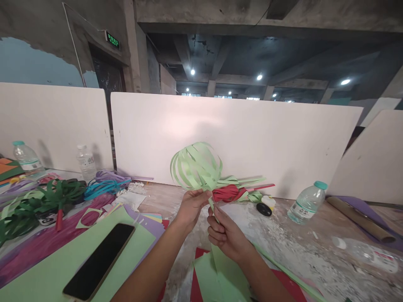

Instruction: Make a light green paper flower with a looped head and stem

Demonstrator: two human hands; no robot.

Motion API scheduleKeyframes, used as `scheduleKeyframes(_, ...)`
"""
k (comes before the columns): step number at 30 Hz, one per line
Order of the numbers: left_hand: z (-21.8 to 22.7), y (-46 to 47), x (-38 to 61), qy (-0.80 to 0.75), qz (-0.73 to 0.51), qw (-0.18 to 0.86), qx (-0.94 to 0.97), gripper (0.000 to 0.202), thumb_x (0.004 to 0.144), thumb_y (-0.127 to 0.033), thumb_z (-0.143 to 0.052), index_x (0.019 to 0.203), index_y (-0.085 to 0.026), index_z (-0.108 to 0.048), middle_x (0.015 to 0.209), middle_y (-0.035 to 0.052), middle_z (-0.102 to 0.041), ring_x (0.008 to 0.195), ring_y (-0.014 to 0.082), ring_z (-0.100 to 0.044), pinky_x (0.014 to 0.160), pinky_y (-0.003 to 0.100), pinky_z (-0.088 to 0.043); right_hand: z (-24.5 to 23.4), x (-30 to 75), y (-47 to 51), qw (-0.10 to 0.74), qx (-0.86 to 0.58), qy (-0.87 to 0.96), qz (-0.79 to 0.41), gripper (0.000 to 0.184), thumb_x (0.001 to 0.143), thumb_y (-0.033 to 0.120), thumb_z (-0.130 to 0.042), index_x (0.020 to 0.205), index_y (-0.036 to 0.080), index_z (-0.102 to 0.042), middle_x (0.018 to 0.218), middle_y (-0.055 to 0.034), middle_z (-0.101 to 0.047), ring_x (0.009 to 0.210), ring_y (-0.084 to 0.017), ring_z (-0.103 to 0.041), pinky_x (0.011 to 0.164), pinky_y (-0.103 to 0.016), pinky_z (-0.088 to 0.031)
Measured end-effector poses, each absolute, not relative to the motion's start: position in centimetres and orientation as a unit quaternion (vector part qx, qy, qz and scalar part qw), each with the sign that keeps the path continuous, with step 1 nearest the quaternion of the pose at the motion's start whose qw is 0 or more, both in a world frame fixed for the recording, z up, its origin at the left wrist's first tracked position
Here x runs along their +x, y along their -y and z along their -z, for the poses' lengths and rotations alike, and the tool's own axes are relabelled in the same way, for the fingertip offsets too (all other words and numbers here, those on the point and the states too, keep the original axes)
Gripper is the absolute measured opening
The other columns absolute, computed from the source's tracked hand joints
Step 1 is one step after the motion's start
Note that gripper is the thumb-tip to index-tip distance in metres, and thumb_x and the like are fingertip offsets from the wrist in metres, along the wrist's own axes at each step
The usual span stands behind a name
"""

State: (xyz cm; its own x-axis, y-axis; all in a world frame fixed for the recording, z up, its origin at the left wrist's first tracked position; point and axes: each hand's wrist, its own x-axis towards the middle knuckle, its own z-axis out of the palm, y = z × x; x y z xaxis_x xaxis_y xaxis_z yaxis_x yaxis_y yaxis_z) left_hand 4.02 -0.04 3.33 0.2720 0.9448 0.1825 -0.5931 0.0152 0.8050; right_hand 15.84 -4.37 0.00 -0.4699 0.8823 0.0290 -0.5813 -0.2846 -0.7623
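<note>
I hold a light green paper ball of looped strips point(195, 165) up above the table. My left hand point(192, 207) pinches it at its base, fingers closed on the gathered strips. Just below, my right hand point(225, 235) is closed round the green paper stem point(214, 212) that runs down from the ball. Behind the hands lies a red cut-paper piece point(227, 193) with more light green strips point(244, 182) on the table.
A black phone point(99, 262) rests on green paper point(44, 279) at front left. Dark green, blue and purple strip pieces point(59, 195) lie at left. Water bottles point(306, 203) point(85, 162) point(27, 158) stand about, another lies at right point(367, 253). White boards point(233, 142) wall the back. A cardboard tube point(359, 218) lies right.
</note>
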Motion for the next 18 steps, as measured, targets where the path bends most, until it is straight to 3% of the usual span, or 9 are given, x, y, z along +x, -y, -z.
scheduleKeyframes(7,-3.8,-0.2,3.3,-0.224,-0.589,0.687,0.361,0.022,0.061,-0.030,-0.080,0.073,-0.014,-0.069,0.073,0.0015,-0.064,0.071,0.0113,-0.056,0.067,0.023,-0.044,0.4,15.6,4.2,0.484,-0.224,0.408,-0.741,0.027,0.086,0.045,-0.057,0.080,0.020,-0.047,0.050,0.0118,-0.027,0.038,-0.002,-0.012,0.039,-0.019,-0.011)
scheduleKeyframes(12,-4.1,-0.3,2.8,-0.228,-0.607,0.678,0.346,0.023,0.056,-0.028,-0.082,0.064,-0.015,-0.065,0.067,0.0006,-0.062,0.070,0.0129,-0.056,0.070,0.027,-0.044,0.9,15.6,3.9,0.469,-0.248,0.434,-0.728,0.031,0.086,0.048,-0.055,0.078,0.019,-0.049,0.051,0.0110,-0.029,0.039,-0.002,-0.015,0.042,-0.020,-0.012)
scheduleKeyframes(18,-4.3,-0.2,2.5,-0.244,-0.618,0.664,0.343,0.024,0.056,-0.027,-0.082,0.068,-0.017,-0.064,0.072,0.0013,-0.062,0.071,0.0136,-0.056,0.069,0.028,-0.045,1.1,15.5,3.9,0.460,-0.274,0.466,-0.704,0.033,0.086,0.051,-0.053,0.079,0.019,-0.049,0.054,0.0101,-0.030,0.040,-0.003,-0.019,0.042,-0.020,-0.014)
